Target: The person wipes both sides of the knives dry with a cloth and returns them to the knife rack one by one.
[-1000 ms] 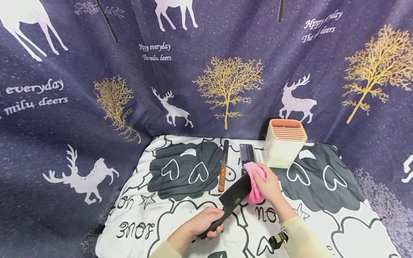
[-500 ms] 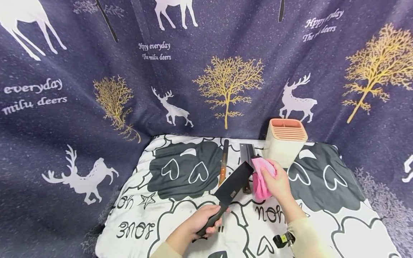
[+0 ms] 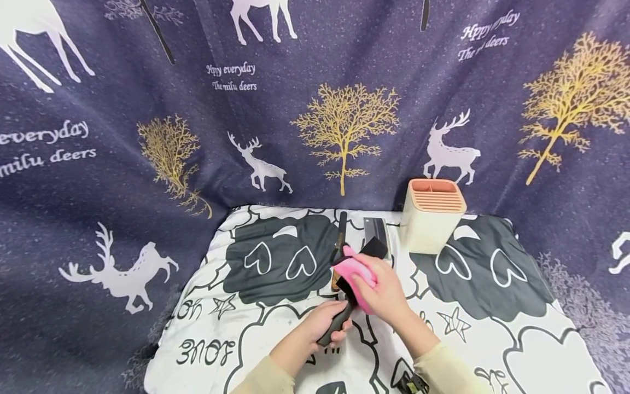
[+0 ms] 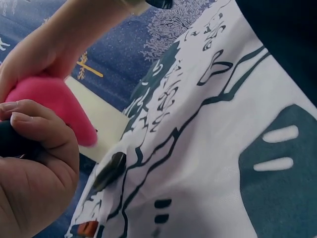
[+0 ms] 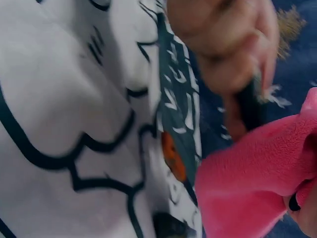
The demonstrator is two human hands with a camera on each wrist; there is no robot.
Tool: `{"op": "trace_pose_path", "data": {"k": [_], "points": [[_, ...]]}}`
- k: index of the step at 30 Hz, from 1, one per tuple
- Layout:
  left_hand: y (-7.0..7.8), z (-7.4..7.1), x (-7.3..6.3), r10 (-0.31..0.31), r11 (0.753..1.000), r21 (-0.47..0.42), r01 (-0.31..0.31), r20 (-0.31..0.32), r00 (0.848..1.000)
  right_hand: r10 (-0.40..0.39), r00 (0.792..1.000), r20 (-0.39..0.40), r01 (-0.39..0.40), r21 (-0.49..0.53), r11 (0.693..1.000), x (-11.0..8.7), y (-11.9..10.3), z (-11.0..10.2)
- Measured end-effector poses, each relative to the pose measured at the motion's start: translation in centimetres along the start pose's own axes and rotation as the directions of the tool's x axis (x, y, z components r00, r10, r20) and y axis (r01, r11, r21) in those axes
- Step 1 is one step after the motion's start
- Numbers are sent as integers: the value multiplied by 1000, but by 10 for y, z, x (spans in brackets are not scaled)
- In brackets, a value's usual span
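Note:
My left hand (image 3: 325, 324) grips the black handle (image 3: 337, 327) of a cleaver, whose black blade (image 3: 377, 248) points up and to the right. A pink cloth (image 3: 351, 271) lies over the middle of that blade, hiding much of it. My right hand (image 3: 386, 290) holds the cloth against the blade, just above the left hand. In the left wrist view, curled fingers (image 4: 42, 121) wrap the dark handle beside the pink cloth (image 4: 54, 101). The right wrist view has the cloth (image 5: 252, 173) close up, with the left hand (image 5: 223, 44) beyond it.
Behind the hands, a long knife with a wooden handle (image 3: 336, 280) lies on the patterned cover (image 3: 275, 328). Another cleaver (image 3: 376, 229) lies to its right, partly hidden. A cream knife block (image 3: 428, 230) with an orange slotted top stands at back right, before a deer-print curtain (image 3: 315, 65).
My right hand has swung left with the cloth, from beside the blade's tip onto its middle. The left hand, still gripping the cleaver, has shifted slightly right.

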State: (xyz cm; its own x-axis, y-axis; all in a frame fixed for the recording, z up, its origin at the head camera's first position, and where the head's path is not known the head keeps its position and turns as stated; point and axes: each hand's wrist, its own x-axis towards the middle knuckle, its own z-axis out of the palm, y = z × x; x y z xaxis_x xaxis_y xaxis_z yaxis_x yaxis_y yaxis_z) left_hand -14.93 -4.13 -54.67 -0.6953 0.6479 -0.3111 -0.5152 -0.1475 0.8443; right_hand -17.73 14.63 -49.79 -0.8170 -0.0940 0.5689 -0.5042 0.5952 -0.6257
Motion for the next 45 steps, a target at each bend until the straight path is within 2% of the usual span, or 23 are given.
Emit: {"op": "trace_pose_path", "data": {"k": [3, 7, 11, 18, 31, 38, 45], "points": [[0, 5, 4, 3, 1000, 25, -3, -10, 1000, -99, 995, 33, 101, -86, 991, -5, -2, 11], [-1, 9, 2, 4, 998, 67, -2, -31, 1000, -108, 990, 85, 124, -205, 971, -6, -3, 17], [-2, 8, -3, 11, 996, 91, -9, -18, 1000, -45, 993, 109, 72, -251, 965, -3, 4, 17], [-6, 2, -9, -12, 997, 82, 11, 17, 1000, 70, 994, 87, -48, -241, 969, 3, 28, 12], [-12, 0, -13, -10, 995, 100, 8, 25, 1000, 164, 982, 90, -141, -224, 964, 11, 62, 2], [-17, -2, -18, -42, 992, 117, 39, 20, 999, 230, 969, 94, -208, -200, 957, 7, 75, 0], [-22, -7, -23, -37, 992, 126, 33, 28, 999, 258, 961, 102, -233, -209, 950, 2, 82, -1]]}}
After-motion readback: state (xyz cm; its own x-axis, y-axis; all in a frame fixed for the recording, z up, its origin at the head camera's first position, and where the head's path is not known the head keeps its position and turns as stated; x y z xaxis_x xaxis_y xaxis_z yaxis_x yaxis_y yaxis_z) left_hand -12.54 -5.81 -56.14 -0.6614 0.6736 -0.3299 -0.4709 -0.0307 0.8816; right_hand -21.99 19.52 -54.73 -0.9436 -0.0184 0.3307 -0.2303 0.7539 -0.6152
